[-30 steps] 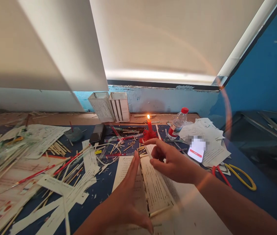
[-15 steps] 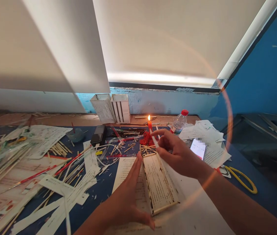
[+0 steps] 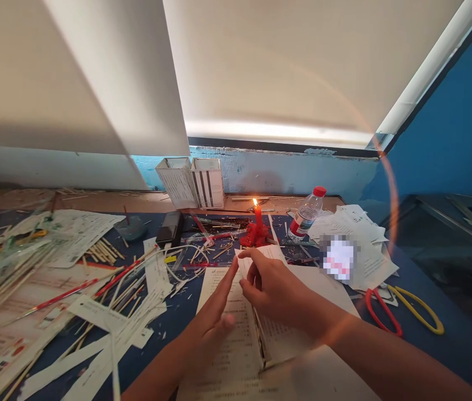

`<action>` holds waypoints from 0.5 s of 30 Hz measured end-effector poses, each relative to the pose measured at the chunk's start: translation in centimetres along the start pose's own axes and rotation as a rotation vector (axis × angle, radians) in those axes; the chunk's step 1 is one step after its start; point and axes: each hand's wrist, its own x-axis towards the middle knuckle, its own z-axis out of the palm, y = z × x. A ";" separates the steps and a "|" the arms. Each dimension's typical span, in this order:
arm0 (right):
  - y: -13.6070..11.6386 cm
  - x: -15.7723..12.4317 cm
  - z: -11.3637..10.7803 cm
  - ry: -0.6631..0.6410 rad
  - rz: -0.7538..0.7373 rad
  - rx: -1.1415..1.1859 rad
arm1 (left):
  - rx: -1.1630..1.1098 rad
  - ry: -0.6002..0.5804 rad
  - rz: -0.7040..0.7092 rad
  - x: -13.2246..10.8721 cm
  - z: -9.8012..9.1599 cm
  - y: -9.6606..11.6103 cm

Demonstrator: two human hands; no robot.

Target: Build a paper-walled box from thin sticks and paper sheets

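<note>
My right hand [image 3: 275, 287] is curled over a printed paper sheet [image 3: 278, 334], with thumb and forefinger pinched at its far left corner. The sheet lies over a narrow frame of thin sticks [image 3: 262, 348], whose left edge shows; my hand hides much of the rest. My left hand [image 3: 215, 317] is open along the left side, fingers stretched out and together, fingertips by the sheet's corner. A lit red candle [image 3: 257, 216] stands in melted red wax [image 3: 256, 236] just beyond both hands. More printed paper [image 3: 215, 278] lies underneath.
Two paper boxes [image 3: 208, 184] stand against the wall. A red-capped bottle [image 3: 306, 214] is right of the candle, near papers and a blurred phone [image 3: 339, 259]. Red-and-yellow-handled scissors [image 3: 422, 312] lie far right. Sticks, paper strips [image 3: 114, 345] and a black box [image 3: 170, 229] clutter the left.
My right hand has drawn back from beside the candle, losing the thin white strip from view, and moved left onto the sheet. The paper now covers the frame's far end. My left hand stays alongside.
</note>
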 end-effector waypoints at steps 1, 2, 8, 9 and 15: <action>0.0 0.1 0.1 0.008 0.010 -0.014 | -0.005 0.029 -0.007 0.3 0.1 0.1; 0.0 0.2 0.3 0.016 0.018 -0.026 | -0.002 0.057 -0.021 0.6 0.3 0.3; -0.3 0.4 0.4 0.034 0.029 -0.051 | 0.036 0.135 -0.064 1.5 0.9 1.2; -0.4 0.4 0.4 0.034 0.033 -0.055 | 0.045 0.139 -0.066 1.5 1.0 1.1; -1.2 -0.1 0.5 0.023 0.067 -0.088 | 0.089 0.157 -0.078 0.5 1.1 -0.2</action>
